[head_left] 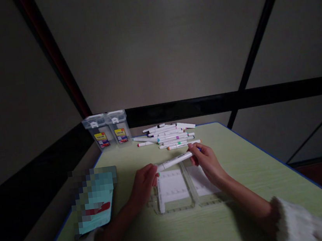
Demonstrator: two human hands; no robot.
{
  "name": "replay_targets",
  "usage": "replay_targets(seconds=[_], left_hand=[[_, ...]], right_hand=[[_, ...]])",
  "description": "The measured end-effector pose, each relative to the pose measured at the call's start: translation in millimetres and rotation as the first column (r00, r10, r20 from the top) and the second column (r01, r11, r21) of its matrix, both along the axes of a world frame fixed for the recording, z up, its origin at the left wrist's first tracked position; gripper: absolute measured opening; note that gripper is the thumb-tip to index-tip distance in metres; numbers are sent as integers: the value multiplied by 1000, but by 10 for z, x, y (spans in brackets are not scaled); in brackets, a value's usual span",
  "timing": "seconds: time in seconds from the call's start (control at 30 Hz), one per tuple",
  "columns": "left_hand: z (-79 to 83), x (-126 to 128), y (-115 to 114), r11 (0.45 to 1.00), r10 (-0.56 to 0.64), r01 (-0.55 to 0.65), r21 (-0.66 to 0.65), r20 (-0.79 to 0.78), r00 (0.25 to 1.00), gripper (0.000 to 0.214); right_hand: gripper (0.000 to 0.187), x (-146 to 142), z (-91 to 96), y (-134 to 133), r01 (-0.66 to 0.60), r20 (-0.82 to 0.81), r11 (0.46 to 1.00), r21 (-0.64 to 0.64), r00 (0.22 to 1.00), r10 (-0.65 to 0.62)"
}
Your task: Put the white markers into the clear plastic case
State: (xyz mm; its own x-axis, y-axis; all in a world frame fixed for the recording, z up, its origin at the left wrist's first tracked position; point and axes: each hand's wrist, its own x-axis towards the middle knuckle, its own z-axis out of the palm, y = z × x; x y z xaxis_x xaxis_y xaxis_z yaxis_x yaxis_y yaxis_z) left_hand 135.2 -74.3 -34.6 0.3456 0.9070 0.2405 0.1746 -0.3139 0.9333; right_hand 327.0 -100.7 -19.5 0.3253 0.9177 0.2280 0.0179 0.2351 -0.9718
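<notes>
Head view: two bare hands hold one white marker [176, 160] over the middle of the surface [260, 186]. The left hand [143, 181] has its fingers closed on the left end of the marker. The right hand [208, 161] has its fingers closed on the other end, and a bit of blue shows there. The marker slants a little, with its right end higher up in the picture.

Under the hands lies a clear case [177, 204], spread open in two halves. There is a white sheet [173, 185] in the left half and another white sheet [202, 180] in the right half. A marker with a green end [161, 198] lies along the left side of the case, just beside the left hand.

Behind the hands is a messy pile of white markers [174, 132]. Their ends are many colors, like red, blue and orange. To the left of the pile, two clear boxes with lids [122, 126] stand side by side. Each one has a yellow label on the front. Near the left edge of the surface lies a flat blue-green thing [98, 206] with a red patch. Part of it is too blurry to tell.
</notes>
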Motion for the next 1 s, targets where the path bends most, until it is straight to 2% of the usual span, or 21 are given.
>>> replay_targets(seconds=[0.33, 0.5, 1.0], left_hand=[[30, -7, -3, 998, -11, 12, 56, -22, 1000, 36], [45, -11, 6, 996, 23, -21, 87, -31, 999, 31], [26, -2, 28, 999, 34, -35, 39, 24, 999, 24]], right_hand=[[33, 1, 0, 4, -3, 4, 1000, 2, 1000, 3], [34, -7, 11, -4, -28, 0, 1000, -2, 1000, 28], [32, -12, 13, -5, -40, -22, 999, 9, 999, 40]])
